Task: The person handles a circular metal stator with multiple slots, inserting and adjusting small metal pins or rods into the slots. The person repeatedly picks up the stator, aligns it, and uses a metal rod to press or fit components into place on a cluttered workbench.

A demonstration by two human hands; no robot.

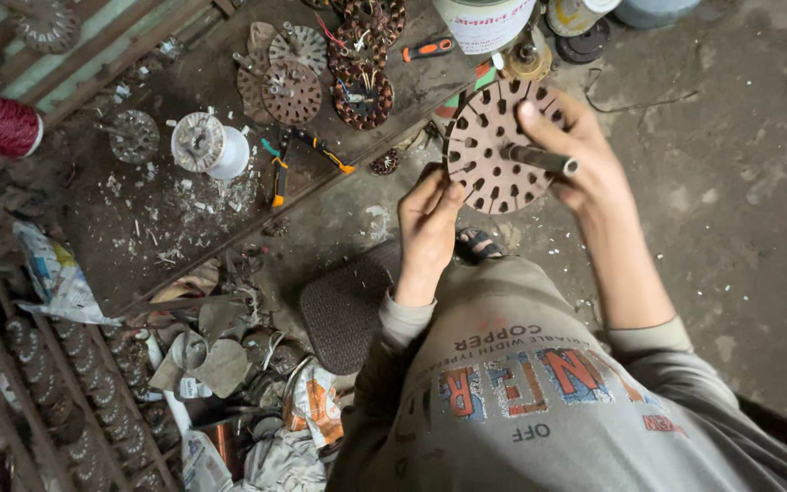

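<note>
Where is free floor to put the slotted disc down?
Bare concrete floor lies right of the right hand holding the slotted disc. The board and scrap pile near the left hand are crowded.

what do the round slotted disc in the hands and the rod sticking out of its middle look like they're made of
The round slotted rust-brown disc, held by the left hand and right hand, looks like stamped steel: dull, matte, reddish-brown as if rusted or coated, with clean punched slots. The short grey rod at its centre looks like bare metal, smoother with a pale sheen.
</note>
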